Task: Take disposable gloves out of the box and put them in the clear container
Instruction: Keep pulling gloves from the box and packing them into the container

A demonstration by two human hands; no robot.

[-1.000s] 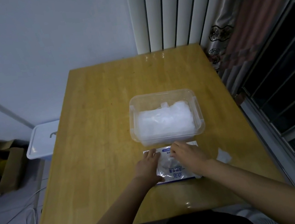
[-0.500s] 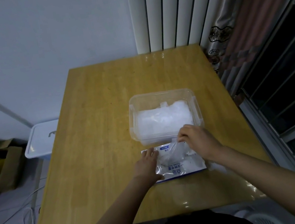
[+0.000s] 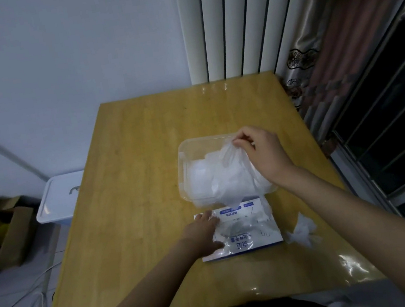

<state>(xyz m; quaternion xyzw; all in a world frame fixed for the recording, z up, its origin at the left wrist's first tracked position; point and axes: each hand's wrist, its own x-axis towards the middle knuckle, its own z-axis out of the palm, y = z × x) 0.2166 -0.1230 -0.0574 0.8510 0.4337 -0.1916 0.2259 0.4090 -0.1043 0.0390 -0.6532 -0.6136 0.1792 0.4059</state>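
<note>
**Glove held over container, box held down**

- Glove [image 3: 226,165]: thin, translucent white. It hangs from the fingertips of the right hand [image 3: 263,154], which pinch its top end. It drapes down across the clear container [image 3: 184,180], and its lower end reaches the container's near rim, just above the glove box [image 3: 251,228].
- Clear container: sits on the table [image 3: 135,191], just behind the glove box, lid off. It holds a pile of gloves [image 3: 198,178] of the same white film.
- Glove box: flat, white with blue print, lying at the near-centre of the table. More crumpled film shows at its top opening.
- Left hand [image 3: 202,233]: lies flat on the left part of the box, fingers extended, thumb out to the side, gripping nothing.
- Loose glove [image 3: 301,232]: crumpled on the table just right of the box, apart from both hands.
- Surroundings: a white lidded bin [image 3: 61,198] and an open cardboard box [image 3: 4,240] on the floor to the left; a curtain [image 3: 339,50] to the right.
</note>
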